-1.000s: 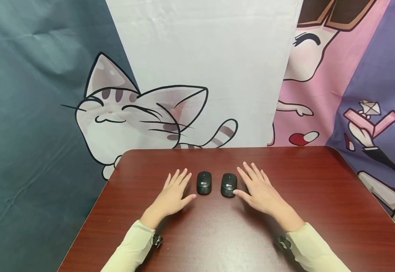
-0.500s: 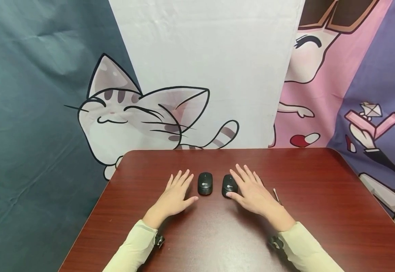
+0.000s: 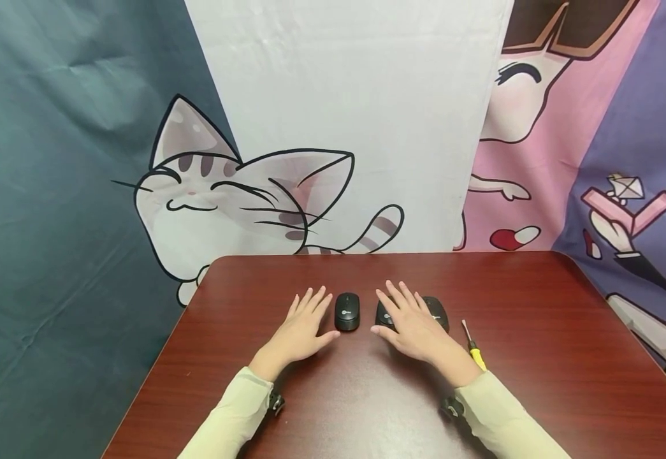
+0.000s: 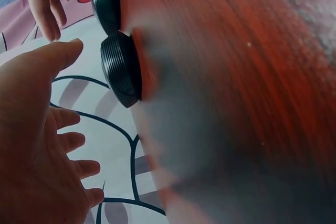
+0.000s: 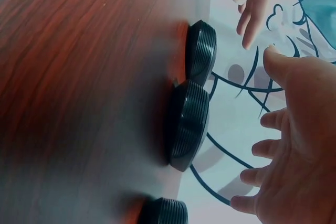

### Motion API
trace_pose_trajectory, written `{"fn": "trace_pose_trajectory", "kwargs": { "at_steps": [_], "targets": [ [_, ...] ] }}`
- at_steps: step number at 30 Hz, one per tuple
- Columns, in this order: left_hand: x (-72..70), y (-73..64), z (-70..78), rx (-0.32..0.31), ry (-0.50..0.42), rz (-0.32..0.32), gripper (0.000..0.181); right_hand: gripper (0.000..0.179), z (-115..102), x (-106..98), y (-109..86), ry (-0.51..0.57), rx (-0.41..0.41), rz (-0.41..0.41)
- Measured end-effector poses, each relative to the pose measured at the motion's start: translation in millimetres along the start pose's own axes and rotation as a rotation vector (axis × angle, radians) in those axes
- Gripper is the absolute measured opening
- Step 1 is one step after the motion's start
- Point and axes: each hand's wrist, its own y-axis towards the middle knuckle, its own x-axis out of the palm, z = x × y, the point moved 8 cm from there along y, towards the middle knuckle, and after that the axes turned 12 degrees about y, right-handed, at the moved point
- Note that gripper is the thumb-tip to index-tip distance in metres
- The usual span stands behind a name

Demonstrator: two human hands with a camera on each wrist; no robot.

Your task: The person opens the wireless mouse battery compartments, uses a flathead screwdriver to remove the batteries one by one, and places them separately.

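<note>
Three black computer mice stand in a row on the table. The left mouse (image 3: 347, 312) lies just right of my left hand (image 3: 301, 328), whose fingers are spread and touch nothing. My right hand (image 3: 415, 328) is held with straight, spread fingers over the middle mouse (image 3: 383, 313) and the right mouse (image 3: 437, 312), covering part of both. In the right wrist view a gap shows between that hand (image 5: 294, 140) and the mice. A screwdriver (image 3: 475, 349) with a yellow handle lies right of the right hand, its handle end hidden by the forearm.
The reddish-brown wooden table (image 3: 539, 306) has rounded far corners. Behind its far edge hangs a cloth backdrop (image 3: 338, 95) with a cartoon cat and figures. A small dark device (image 3: 453, 407) sits under each sleeve cuff.
My right hand has moved left over the middle mouse, uncovering the right mouse and the screwdriver. My left hand has shifted slightly right; the head view has tilted a little.
</note>
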Motion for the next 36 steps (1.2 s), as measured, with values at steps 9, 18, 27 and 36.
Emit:
{"fn": "trace_pose_trajectory", "kwargs": {
  "at_steps": [9,18,27,36],
  "targets": [
    [6.3,9.1,-0.6,0.014,-0.025,-0.019,0.081,0.077,-3,12,12.9,0.003,0.005,-0.024],
    [14.7,12.4,-4.4,0.020,-0.011,-0.047,0.080,0.076,-5,29,23.0,0.006,0.014,-0.057],
    [23.8,18.9,-5.0,0.019,-0.008,-0.084,0.081,0.075,-8,42,33.6,-0.023,0.022,-0.099],
    [28.6,25.4,-2.1,0.034,0.010,-0.095,0.079,0.075,-7,56,42.7,-0.031,0.054,-0.164]
  ]
}}
